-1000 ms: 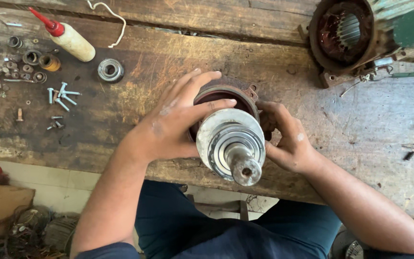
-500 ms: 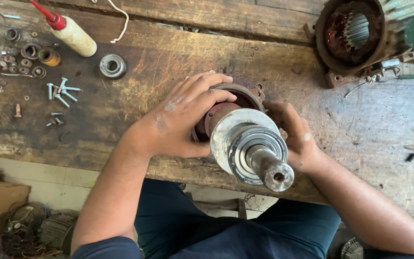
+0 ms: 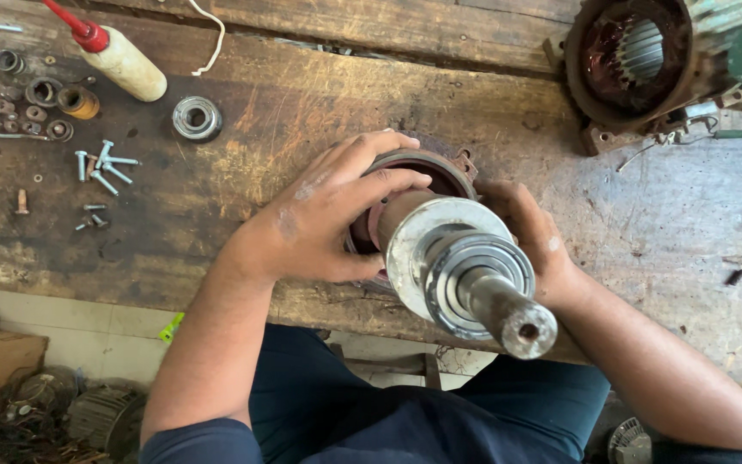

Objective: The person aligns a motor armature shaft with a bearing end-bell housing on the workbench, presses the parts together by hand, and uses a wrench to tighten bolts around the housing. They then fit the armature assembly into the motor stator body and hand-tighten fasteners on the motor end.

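Steel rotor [image 3: 461,266] stands between both hands [image 3: 324,219], apparently gripped around its housing [image 3: 440,172].

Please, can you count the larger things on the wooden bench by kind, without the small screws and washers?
Rotor with shaft, held by left hand and right hand: 1
Motor housing: 1
Loose bearing: 1
Squeeze bottle with red nozzle: 1
Total: 4

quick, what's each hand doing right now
Left hand: closed around the rusty round housing of the motor rotor.
Right hand: gripping the same housing from the other side.
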Motion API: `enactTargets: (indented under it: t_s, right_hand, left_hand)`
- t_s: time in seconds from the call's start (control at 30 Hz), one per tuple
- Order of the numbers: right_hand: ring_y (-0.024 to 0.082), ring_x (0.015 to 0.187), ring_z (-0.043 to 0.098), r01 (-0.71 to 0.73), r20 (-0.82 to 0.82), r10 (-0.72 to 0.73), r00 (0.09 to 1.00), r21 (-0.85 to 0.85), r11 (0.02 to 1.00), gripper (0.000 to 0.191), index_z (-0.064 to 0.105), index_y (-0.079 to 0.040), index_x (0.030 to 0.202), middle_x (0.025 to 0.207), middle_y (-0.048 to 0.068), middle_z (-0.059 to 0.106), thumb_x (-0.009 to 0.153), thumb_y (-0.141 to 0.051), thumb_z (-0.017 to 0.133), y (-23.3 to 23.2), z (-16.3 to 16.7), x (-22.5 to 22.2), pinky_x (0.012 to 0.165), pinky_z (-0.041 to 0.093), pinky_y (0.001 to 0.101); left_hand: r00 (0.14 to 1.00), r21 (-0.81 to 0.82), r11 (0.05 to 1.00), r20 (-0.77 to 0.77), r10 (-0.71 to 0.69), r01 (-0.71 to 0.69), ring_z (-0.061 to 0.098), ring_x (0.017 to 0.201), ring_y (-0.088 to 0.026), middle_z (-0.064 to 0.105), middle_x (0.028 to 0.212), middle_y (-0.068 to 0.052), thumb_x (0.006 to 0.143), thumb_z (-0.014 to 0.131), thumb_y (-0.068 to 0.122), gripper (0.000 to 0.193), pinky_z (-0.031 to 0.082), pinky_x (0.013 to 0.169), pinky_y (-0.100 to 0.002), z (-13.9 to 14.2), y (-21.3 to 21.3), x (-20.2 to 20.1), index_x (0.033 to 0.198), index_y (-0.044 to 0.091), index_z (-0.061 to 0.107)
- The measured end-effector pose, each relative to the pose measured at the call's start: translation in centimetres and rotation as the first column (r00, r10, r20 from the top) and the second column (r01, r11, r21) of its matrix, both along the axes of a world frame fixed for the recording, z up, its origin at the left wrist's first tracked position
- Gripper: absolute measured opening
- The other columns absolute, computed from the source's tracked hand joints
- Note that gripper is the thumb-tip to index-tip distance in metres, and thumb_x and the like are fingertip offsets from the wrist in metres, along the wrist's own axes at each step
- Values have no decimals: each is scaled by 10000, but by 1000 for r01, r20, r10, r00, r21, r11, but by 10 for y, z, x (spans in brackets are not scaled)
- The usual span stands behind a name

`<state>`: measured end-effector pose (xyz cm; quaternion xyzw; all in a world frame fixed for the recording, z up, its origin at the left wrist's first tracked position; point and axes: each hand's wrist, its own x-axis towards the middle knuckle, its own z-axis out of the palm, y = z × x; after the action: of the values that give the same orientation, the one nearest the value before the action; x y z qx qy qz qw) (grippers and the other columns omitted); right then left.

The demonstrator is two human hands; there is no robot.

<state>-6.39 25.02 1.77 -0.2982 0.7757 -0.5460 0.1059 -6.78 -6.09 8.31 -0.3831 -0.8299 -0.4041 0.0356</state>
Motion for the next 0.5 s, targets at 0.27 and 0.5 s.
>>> enactTargets:
  t_s: [0.27,0.5]
  right_hand:
    - [269,1207,659,-16,17,16,1000,-23,1000,1048,380,34,1491,1289,210,657,660,-294,927,6,6,3,1064,523,420]
    - [245,1188,670,45,7,-45,999,65,997,986,409,26,1470,1283,195,672,673,-261,914,9,7,1,1033,543,404]
  left_hand:
    - [1000,49,999,-1,-22,22,482,1445,-397,445,1548,-192,658,907,216,875,419,1204,-503,-2,3,1,1431,72,524]
    - [999,47,999,19,-25,25,498,1426,-381,446,1557,-180,681,902,181,825,434,1173,-493,0,2,-1,1416,90,538]
